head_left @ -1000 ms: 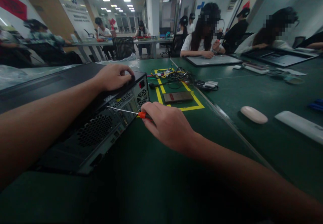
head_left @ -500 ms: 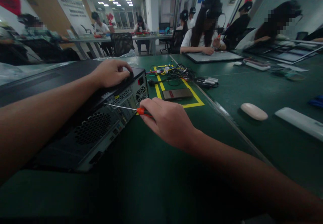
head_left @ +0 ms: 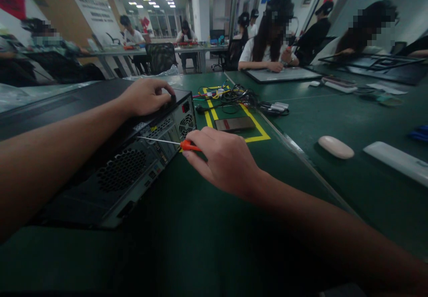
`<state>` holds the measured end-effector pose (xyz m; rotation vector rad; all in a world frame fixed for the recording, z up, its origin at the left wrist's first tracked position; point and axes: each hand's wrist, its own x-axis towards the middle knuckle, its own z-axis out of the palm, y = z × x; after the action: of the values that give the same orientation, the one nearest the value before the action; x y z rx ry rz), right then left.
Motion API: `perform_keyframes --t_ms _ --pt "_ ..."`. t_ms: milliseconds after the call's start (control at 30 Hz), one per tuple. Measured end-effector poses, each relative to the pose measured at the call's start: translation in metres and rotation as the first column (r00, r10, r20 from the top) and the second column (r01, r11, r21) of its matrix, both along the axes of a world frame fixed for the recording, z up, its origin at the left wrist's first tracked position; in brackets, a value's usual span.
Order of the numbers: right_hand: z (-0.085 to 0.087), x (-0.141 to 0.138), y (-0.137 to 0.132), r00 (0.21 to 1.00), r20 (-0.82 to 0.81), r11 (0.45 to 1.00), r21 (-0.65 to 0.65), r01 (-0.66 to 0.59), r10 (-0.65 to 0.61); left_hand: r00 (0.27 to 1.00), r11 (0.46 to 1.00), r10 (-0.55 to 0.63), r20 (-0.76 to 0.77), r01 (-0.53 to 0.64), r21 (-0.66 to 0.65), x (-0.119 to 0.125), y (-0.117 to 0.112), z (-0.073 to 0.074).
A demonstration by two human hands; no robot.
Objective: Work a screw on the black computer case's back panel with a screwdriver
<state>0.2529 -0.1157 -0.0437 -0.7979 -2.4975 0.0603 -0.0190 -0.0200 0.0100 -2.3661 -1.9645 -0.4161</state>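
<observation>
A black computer case (head_left: 72, 105) lies on the green table at left, its rear panel of vents and ports facing right. My left hand (head_left: 149, 96) rests on its top, with fingers bent and closed at the rear edge; the fingertips are partly hidden. My right hand (head_left: 222, 161) holds a screwdriver (head_left: 190, 145) by its orange handle, between thumb and fingers. The thin shaft points left, and its tip meets the rear panel near the upper edge, below my left wrist. Whether the tip sits in a screw is too small to tell.
Behind my right hand, a flat grey-brown box (head_left: 235, 124) lies inside yellow tape (head_left: 257, 137), near a tangle of cables (head_left: 239, 94). A pale mouse-shaped object (head_left: 336, 147) and a white bar (head_left: 397, 158) lie at right. Across the table, a person (head_left: 270, 43) works over a flat panel (head_left: 284, 75).
My right fingers have shifted on the screwdriver, and more of the orange handle shows. My left hand and the case stay put. At far right, a co-worker's dark frame has been lowered.
</observation>
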Motion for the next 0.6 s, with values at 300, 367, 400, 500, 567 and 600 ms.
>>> perform_keyframes --t_ms 300,367,400,500,567,600 --pt "-0.005 -0.003 -0.001 1.000 -0.005 0.999 -0.041 -0.017 0.017 1.000 1.000 -0.001 0.001 0.001 -0.010 0.003 -0.002 0.001" --pt "-0.005 -0.003 -0.001 1.000 0.009 0.999 -0.028 -0.022 0.023 1.000 1.000 0.006 0.001 -0.006 -0.011 0.002 -0.001 0.001" --pt "-0.004 -0.002 -0.001 1.000 0.027 1.000 -0.026 -0.013 0.014 1.000 1.000 0.013 0.001 -0.013 -0.004 0.001 0.001 0.000" --pt "-0.002 -0.002 -0.001 0.998 0.070 0.999 -0.030 0.012 -0.010 1.000 0.999 0.023 -0.005 -0.023 0.035 -0.002 0.006 -0.003" --pt "-0.001 -0.003 -0.001 0.998 0.068 1.000 -0.028 0.008 -0.006 1.000 0.999 0.012 -0.005 -0.012 0.052 -0.005 0.008 -0.005" --pt "-0.001 -0.003 -0.001 0.998 0.064 1.000 -0.027 0.003 -0.002 1.000 0.999 0.010 -0.002 -0.010 0.051 -0.005 0.009 -0.006"
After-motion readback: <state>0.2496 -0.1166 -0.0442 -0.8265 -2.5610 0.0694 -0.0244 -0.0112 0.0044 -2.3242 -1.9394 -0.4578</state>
